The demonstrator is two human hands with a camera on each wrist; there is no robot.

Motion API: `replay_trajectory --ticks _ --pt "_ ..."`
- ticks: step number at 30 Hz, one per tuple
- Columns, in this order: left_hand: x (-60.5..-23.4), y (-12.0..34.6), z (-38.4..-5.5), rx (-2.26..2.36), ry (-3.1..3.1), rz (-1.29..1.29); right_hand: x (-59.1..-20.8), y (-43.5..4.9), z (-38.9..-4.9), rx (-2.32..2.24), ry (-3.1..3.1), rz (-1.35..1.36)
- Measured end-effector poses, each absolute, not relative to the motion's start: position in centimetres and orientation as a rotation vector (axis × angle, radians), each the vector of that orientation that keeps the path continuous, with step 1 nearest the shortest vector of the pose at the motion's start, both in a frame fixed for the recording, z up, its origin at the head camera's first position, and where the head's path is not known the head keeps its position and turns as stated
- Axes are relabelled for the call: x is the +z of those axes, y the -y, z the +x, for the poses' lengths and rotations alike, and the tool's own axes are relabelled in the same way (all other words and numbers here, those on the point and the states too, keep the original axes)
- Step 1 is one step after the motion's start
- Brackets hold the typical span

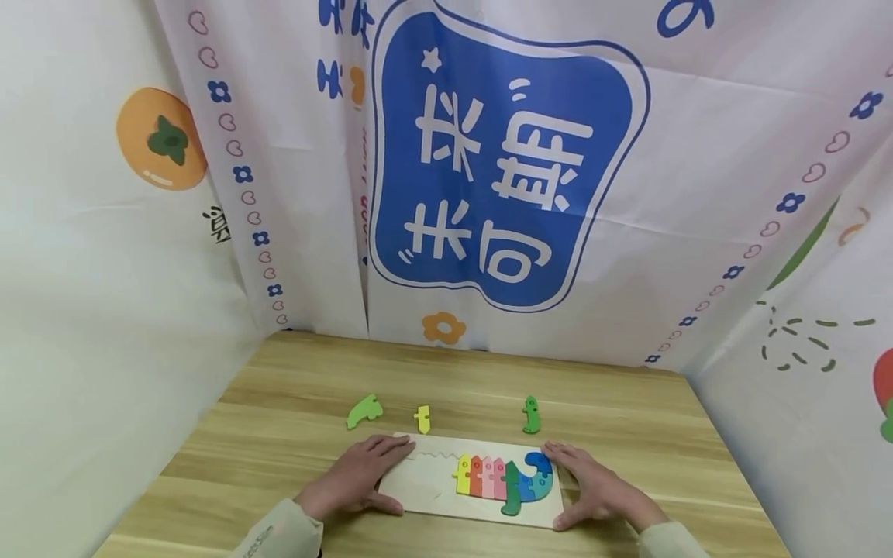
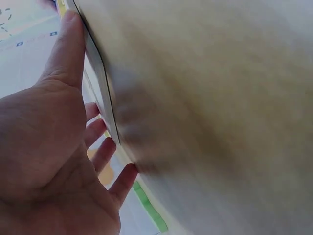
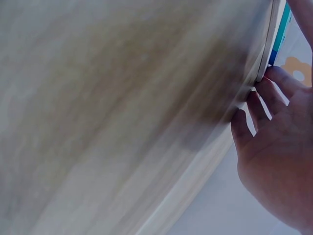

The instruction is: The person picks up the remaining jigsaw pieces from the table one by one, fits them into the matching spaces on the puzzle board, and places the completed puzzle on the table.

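- The left hand (image 1: 359, 477) is spread wide at the board's left end, thumb by the near corner and fingertips at the far one; the fingers are nearly straight, touching the board rather than wrapped around it.
- The right hand (image 1: 593, 488) mirrors it at the other end, thumb and fingers well apart, fingertips at the far corner and thumb at the near one.
- Between the two hands, the pale puzzle board (image 1: 418, 484) lies flat on the wood-grain table (image 1: 307, 403).
- On the board, nearer the right hand, sits a joined row: a yellow strip (image 1: 463, 474), a red-orange strip (image 1: 477, 477), two pink strips (image 1: 494, 477), a dark green piece (image 1: 512, 492) reaching toward the near edge, and blue pieces (image 1: 541, 480) just beside the right fingertips.
- Bare board, with a thin wavy line, shows beside the left hand.
- Just beyond the left fingertips lies a light green piece (image 1: 365, 411); a loose yellow piece (image 1: 423, 418) lies beyond them and slightly rightward.
- Beyond the right fingertips, a little leftward, is a loose green piece (image 1: 532, 415).
- Past both hands hangs a white printed cloth (image 1: 314, 194) with a blue panel (image 1: 460, 170).
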State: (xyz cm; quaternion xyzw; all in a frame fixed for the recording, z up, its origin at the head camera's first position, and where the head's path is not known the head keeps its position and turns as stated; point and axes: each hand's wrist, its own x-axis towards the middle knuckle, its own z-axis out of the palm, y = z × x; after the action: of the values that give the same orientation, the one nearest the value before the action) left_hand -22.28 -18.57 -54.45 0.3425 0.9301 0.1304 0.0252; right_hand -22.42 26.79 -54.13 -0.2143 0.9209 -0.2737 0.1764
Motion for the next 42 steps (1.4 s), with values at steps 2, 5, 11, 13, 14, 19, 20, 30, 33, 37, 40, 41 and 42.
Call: replay_trajectory --ticks 2,5,11,13,14,19,20,30,33,37,40,41,42 --pt "-54.1 18.3 -22.2 0.397 -2.86 1.026 -54.2 -26.9 -22.3 -0.778 -2.605 -0.608" --pt "-53.5 17.9 -22.6 0.341 -2.86 1.027 -54.4 -26.9 -22.2 -0.793 -2.598 -0.616" --pt "-52.1 14.0 -25.2 0.371 -2.908 1.059 -55.0 -27.0 -22.1 -0.778 -2.597 -0.618" --pt "-51.9 11.2 -26.5 0.453 -2.92 1.053 -55.0 -27.2 -22.1 -0.77 -2.604 -0.616" --pt "-51.8 9.7 -27.3 0.484 -2.923 1.046 -54.9 -27.2 -22.1 -0.77 -2.607 -0.616" --pt "-51.8 2.5 -30.6 0.507 -2.904 1.006 -54.7 -27.3 -22.1 -0.779 -2.599 -0.607" --pt "-51.8 1.3 -31.2 0.521 -2.885 0.996 -54.6 -27.3 -22.1 -0.778 -2.598 -0.604" --pt "-54.0 -4.9 -34.2 0.403 -2.88 0.863 -54.4 -27.2 -22.4 -0.768 -2.612 -0.608" --pt "-54.5 -5.3 -34.2 0.314 -2.929 0.878 -54.3 -27.1 -22.5 -0.756 -2.614 -0.596" --pt "-54.6 -5.5 -34.0 0.26 -2.976 0.898 -54.3 -27.0 -22.5 -0.741 -2.612 -0.582" --pt "-54.7 -5.6 -33.8 0.237 -2.986 0.91 -54.3 -27.0 -22.5 -0.749 -2.604 -0.584" --pt "-54.6 -5.6 -33.8 0.232 -2.986 0.914 -54.3 -27.0 -22.5 -0.755 -2.602 -0.587" --pt "-54.7 -5.5 -33.8 0.229 -2.986 0.919 -54.2 -26.9 -22.5 -0.761 -2.599 -0.59"
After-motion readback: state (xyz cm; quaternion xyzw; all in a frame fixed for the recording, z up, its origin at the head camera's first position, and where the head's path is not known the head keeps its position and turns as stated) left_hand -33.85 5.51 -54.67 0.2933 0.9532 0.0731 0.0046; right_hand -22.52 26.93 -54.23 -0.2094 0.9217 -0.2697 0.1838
